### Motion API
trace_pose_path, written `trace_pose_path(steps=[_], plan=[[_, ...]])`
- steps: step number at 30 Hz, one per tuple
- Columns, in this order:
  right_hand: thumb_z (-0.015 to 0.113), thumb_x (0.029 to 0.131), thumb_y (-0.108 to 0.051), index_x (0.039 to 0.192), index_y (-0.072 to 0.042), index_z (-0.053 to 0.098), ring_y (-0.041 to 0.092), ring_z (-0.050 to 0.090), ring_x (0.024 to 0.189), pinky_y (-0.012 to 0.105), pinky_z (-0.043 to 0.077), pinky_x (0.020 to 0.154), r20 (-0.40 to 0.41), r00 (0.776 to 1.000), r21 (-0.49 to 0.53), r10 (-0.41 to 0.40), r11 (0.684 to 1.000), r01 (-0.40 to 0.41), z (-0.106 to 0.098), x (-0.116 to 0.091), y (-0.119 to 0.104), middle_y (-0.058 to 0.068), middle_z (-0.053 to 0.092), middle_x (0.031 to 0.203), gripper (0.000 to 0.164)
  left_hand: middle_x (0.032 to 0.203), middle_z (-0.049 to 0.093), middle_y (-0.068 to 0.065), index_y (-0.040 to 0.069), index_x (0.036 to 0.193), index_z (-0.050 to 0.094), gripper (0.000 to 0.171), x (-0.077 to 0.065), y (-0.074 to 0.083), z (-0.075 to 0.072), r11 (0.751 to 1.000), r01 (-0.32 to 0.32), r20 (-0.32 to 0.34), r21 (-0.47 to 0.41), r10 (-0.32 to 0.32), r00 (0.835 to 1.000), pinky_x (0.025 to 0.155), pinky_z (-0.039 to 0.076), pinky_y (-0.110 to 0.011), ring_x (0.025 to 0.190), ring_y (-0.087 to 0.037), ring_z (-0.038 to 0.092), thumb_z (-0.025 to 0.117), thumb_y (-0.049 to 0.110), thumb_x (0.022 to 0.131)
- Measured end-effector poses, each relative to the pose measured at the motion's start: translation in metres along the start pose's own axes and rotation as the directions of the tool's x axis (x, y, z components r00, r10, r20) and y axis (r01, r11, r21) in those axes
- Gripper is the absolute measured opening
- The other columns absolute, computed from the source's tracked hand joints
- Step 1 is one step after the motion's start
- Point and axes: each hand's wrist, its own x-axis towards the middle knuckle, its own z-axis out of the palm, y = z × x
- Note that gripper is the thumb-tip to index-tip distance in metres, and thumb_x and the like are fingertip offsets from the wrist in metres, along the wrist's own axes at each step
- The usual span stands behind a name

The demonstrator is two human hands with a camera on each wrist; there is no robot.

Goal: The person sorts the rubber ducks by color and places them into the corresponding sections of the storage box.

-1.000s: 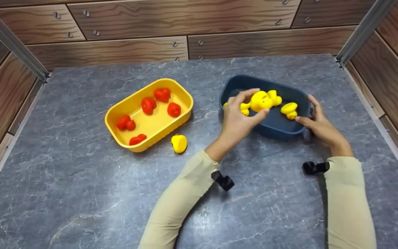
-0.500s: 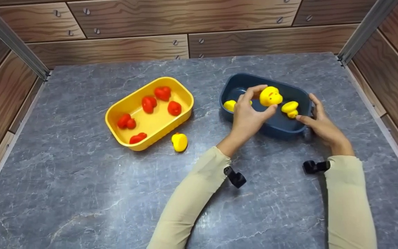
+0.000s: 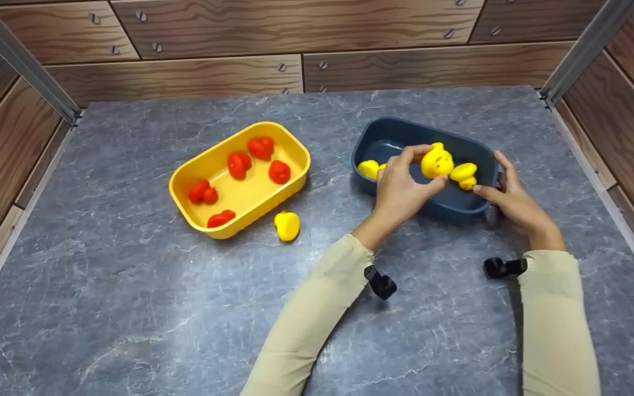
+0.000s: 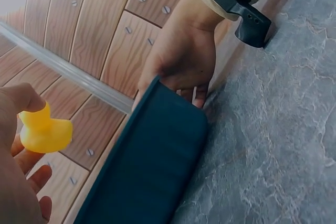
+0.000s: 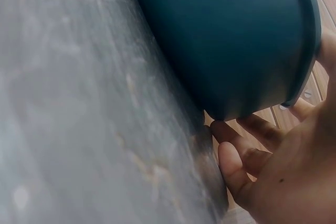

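My left hand pinches a yellow rubber duck between thumb and fingers, over the dark blue bin. In the left wrist view that duck shows above the bin's rim. At the bin's right end, my right hand grips the wall, thumb at the rim and fingers outside. The right wrist view has those fingers against the bin's outer side. Inside the bin, a second yellow duck lies near the right thumb. More yellow shows at the left end, a duck partly hidden by my left hand.
Left of the blue bin stands a yellow bin holding several red ducks. A lone yellow duck lies on the grey marbled table by its near corner. Wood-patterned walls border the back and sides.
My left hand has moved right along the blue bin with the yellow duck, which has turned in the fingers. The duck at the left end is more exposed. My right hand stays put.
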Motion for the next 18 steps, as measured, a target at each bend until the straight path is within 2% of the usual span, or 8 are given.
trace_pose_path(steps=[4,9,12,15,18], plan=[[0.053,0.099,-0.025,0.15,-0.032,-0.022,0.039,0.003,0.147,0.054,0.013,0.118,0.006,1.0,0.022,-0.012,1.0,0.012,0.0,0.001,0.002,0.022,-0.019,0.158,0.091,0.12,0.064,0.01,0.024,0.124,0.061,0.05,0.001,-0.002,0.001,0.996,-0.01,0.002,0.087,0.01,1.0,0.092,0.033,-0.025,0.114,-0.012,0.051,0.078,0.035,0.078],[0.054,0.098,-0.026,0.15,-0.032,-0.022,0.038,0.002,0.148,0.052,0.016,0.118,-0.002,1.0,0.015,0.003,1.0,-0.003,0.001,0.003,0.002,0.021,-0.02,0.158,0.093,0.12,0.062,0.011,0.028,0.124,0.061,0.049,0.002,-0.004,0.0,0.991,-0.001,-0.007,0.13,0.002,1.0,0.093,0.031,-0.03,0.114,-0.013,0.047,0.078,0.039,0.079],[0.054,0.098,-0.028,0.15,-0.032,-0.022,0.037,0.005,0.148,0.042,0.023,0.118,-0.002,1.0,0.003,0.003,1.0,-0.003,0.001,0.002,0.002,0.021,-0.019,0.159,0.092,0.12,0.061,0.011,0.028,0.123,0.061,0.049,0.001,-0.005,-0.002,0.991,0.008,-0.009,0.13,-0.007,1.0,0.091,0.031,-0.03,0.111,-0.012,0.046,0.078,0.04,0.079],[0.055,0.098,-0.029,0.151,-0.033,-0.02,0.037,0.008,0.147,0.027,0.033,0.112,-0.003,1.0,-0.006,0.001,1.0,-0.001,0.001,0.001,0.001,0.021,-0.017,0.159,0.092,0.121,0.061,0.009,0.027,0.123,0.061,0.049,0.0,-0.005,-0.006,0.995,0.008,-0.002,0.104,-0.008,1.0,0.091,0.03,-0.029,0.109,-0.012,0.046,0.077,0.04,0.079],[0.055,0.098,-0.029,0.151,-0.035,-0.019,0.037,0.007,0.147,0.022,0.035,0.108,-0.005,1.0,-0.009,-0.004,1.0,0.004,0.0,0.0,0.001,0.021,-0.017,0.159,0.091,0.121,0.061,0.006,0.024,0.124,0.061,0.049,-0.002,-0.005,-0.011,0.998,-0.008,0.011,0.055,0.008,1.0,0.092,0.03,-0.029,0.11,-0.013,0.045,0.077,0.037,0.079]])
